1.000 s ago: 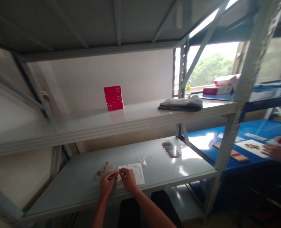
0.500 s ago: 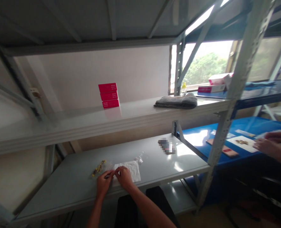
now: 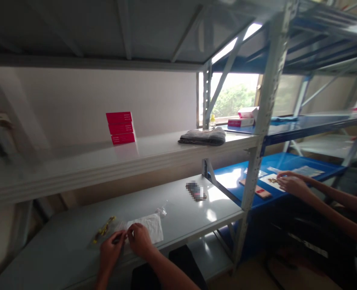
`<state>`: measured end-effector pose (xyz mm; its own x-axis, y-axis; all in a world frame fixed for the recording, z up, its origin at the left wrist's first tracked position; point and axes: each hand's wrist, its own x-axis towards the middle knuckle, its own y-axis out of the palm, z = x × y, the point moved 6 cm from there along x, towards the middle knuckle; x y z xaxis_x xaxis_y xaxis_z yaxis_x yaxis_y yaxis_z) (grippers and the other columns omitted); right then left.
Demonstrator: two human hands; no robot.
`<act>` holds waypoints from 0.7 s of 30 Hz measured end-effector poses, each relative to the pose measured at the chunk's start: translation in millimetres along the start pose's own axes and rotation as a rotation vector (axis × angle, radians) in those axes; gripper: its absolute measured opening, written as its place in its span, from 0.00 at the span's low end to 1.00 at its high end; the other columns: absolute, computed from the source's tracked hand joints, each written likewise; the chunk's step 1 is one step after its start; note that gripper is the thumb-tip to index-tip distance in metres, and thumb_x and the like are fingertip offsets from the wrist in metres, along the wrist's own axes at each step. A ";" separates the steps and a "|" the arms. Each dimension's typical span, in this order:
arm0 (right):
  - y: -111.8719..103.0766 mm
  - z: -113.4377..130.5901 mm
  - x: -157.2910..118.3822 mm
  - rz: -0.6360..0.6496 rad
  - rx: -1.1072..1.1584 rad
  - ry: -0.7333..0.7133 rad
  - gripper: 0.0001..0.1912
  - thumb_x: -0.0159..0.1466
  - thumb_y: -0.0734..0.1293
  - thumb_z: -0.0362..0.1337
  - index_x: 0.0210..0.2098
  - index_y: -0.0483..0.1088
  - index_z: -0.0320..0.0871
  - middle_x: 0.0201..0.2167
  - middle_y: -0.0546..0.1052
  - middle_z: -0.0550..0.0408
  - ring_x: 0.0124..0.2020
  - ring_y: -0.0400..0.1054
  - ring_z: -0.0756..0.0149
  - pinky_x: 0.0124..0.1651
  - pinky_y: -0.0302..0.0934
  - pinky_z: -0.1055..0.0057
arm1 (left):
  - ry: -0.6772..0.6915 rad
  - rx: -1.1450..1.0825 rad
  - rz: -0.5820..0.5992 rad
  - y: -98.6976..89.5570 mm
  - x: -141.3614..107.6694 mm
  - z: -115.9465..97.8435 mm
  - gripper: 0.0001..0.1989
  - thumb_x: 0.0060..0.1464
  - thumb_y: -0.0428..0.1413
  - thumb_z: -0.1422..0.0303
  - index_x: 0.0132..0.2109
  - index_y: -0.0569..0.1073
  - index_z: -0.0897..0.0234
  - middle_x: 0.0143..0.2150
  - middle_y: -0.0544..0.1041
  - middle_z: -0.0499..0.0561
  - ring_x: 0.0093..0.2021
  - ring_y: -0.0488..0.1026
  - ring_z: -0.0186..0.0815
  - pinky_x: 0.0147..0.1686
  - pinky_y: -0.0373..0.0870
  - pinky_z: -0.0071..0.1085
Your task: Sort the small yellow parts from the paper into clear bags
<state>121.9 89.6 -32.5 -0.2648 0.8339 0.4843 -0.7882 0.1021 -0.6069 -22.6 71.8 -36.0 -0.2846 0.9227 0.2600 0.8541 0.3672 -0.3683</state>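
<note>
The person's left hand (image 3: pixel 110 251) and right hand (image 3: pixel 140 240) rest at the front of a lower shelf (image 3: pixel 178 225), at the near edge of a sheet of paper (image 3: pixel 146 227), with a plastic bag of small parts (image 3: pixel 104 230) to its left and a pixelated object (image 3: pixel 196 190) behind to the right. Three stacked boxes (image 3: pixel 120 127) and a folded cloth (image 3: pixel 202 137) sit on the upper shelf (image 3: pixel 75 171). A co-worker's hand (image 3: pixel 293 185) reaches over a counter (image 3: pixel 229 179) beyond the upright (image 3: pixel 251 177), right.

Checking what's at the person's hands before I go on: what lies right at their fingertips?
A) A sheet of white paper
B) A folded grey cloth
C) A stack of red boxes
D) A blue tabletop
A. The person's left hand and right hand meet at the edge of the white paper on the grey shelf, beside a clear bag.
</note>
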 end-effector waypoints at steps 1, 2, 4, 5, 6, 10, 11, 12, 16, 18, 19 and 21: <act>1.3 -1.0 -0.2 -0.008 -0.011 -0.005 0.07 0.64 0.65 0.29 0.36 0.75 0.42 0.36 0.80 0.52 0.40 0.73 0.63 0.42 0.61 0.73 | 0.005 0.024 -0.012 -0.5 0.2 0.3 0.21 0.39 0.62 0.46 0.32 0.82 0.59 0.31 0.84 0.53 0.35 0.82 0.53 0.38 0.80 0.45; 2.6 -2.1 -0.4 -0.018 -0.022 -0.008 0.06 0.63 0.66 0.29 0.36 0.75 0.42 0.36 0.79 0.52 0.40 0.73 0.63 0.42 0.61 0.73 | 0.015 0.044 -0.020 -0.8 0.3 0.1 0.21 0.39 0.61 0.47 0.31 0.82 0.58 0.31 0.84 0.53 0.36 0.82 0.53 0.39 0.79 0.45; 5.6 -3.5 -0.8 -0.034 -0.058 -0.020 0.05 0.61 0.67 0.30 0.35 0.75 0.42 0.35 0.79 0.52 0.41 0.72 0.62 0.42 0.61 0.72 | 0.032 0.073 -0.030 -1.5 -0.2 -1.4 0.20 0.38 0.61 0.48 0.31 0.82 0.58 0.33 0.84 0.53 0.37 0.82 0.53 0.40 0.79 0.44; 7.3 -3.0 -1.0 -0.033 -0.082 -0.037 0.04 0.60 0.67 0.30 0.35 0.74 0.42 0.35 0.78 0.51 0.41 0.72 0.61 0.42 0.62 0.72 | 0.033 0.081 -0.033 -1.9 -0.6 -2.4 0.19 0.38 0.62 0.48 0.31 0.82 0.58 0.33 0.84 0.53 0.37 0.82 0.52 0.41 0.79 0.44; 9.1 -1.7 -1.1 -0.026 -0.108 -0.062 0.04 0.60 0.67 0.30 0.34 0.74 0.42 0.34 0.78 0.51 0.40 0.71 0.60 0.41 0.62 0.71 | 0.028 0.086 -0.028 -2.0 -1.2 -3.3 0.19 0.38 0.62 0.49 0.32 0.82 0.58 0.33 0.84 0.53 0.37 0.82 0.52 0.40 0.79 0.43; 12.8 6.4 -1.1 0.002 -0.199 -0.173 0.04 0.59 0.65 0.29 0.32 0.72 0.41 0.31 0.76 0.50 0.37 0.69 0.60 0.39 0.62 0.69 | 0.034 0.111 -0.014 -2.7 -3.3 -8.5 0.19 0.39 0.60 0.49 0.32 0.82 0.57 0.34 0.84 0.53 0.38 0.82 0.52 0.41 0.78 0.43; 13.0 7.6 -0.9 0.004 -0.209 -0.190 0.04 0.59 0.65 0.29 0.31 0.72 0.41 0.30 0.75 0.50 0.36 0.68 0.60 0.39 0.62 0.69 | 0.041 0.126 -0.020 -3.6 -3.7 -9.3 0.19 0.40 0.60 0.49 0.32 0.82 0.57 0.34 0.84 0.53 0.39 0.82 0.53 0.41 0.78 0.43; 12.9 7.9 -0.5 -0.001 -0.214 -0.197 0.04 0.59 0.65 0.29 0.31 0.71 0.41 0.30 0.75 0.51 0.35 0.68 0.60 0.40 0.62 0.69 | 0.043 0.144 -0.031 -4.9 -3.9 -9.3 0.18 0.39 0.59 0.49 0.31 0.82 0.57 0.34 0.84 0.53 0.39 0.81 0.54 0.42 0.77 0.44; 7.4 -3.2 2.3 -0.103 -0.195 -0.053 0.06 0.55 0.64 0.26 0.30 0.69 0.42 0.31 0.74 0.50 0.37 0.68 0.59 0.40 0.61 0.69 | 0.012 0.194 -0.094 -11.5 -3.8 -3.7 0.19 0.39 0.59 0.50 0.31 0.81 0.58 0.31 0.84 0.54 0.38 0.81 0.55 0.41 0.77 0.45; 2.8 -10.3 2.4 -0.161 -0.167 0.052 0.08 0.53 0.64 0.24 0.30 0.69 0.41 0.31 0.74 0.50 0.39 0.68 0.59 0.40 0.61 0.69 | 0.004 0.188 -0.104 -12.3 -3.0 -1.5 0.19 0.39 0.59 0.49 0.31 0.81 0.58 0.31 0.84 0.53 0.37 0.81 0.55 0.39 0.77 0.45; 0.9 -11.0 2.1 -0.175 -0.146 0.071 0.09 0.52 0.65 0.25 0.32 0.69 0.41 0.32 0.74 0.50 0.39 0.68 0.58 0.40 0.61 0.68 | 0.006 0.174 -0.102 -11.6 -2.6 -1.3 0.19 0.38 0.59 0.49 0.31 0.81 0.58 0.30 0.84 0.53 0.36 0.81 0.55 0.38 0.77 0.45; -2.9 -6.4 0.8 -0.183 -0.100 0.034 0.13 0.52 0.66 0.27 0.38 0.69 0.41 0.35 0.74 0.50 0.40 0.68 0.57 0.41 0.62 0.68 | 0.013 0.128 -0.088 -9.0 -2.3 -2.7 0.19 0.37 0.60 0.49 0.31 0.81 0.58 0.30 0.84 0.53 0.35 0.81 0.54 0.37 0.78 0.44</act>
<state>127.5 93.4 -34.4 -0.1019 0.8143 0.5715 -0.7617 0.3056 -0.5713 -28.5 66.1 -30.8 -0.3494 0.8851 0.3075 0.7637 0.4591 -0.4539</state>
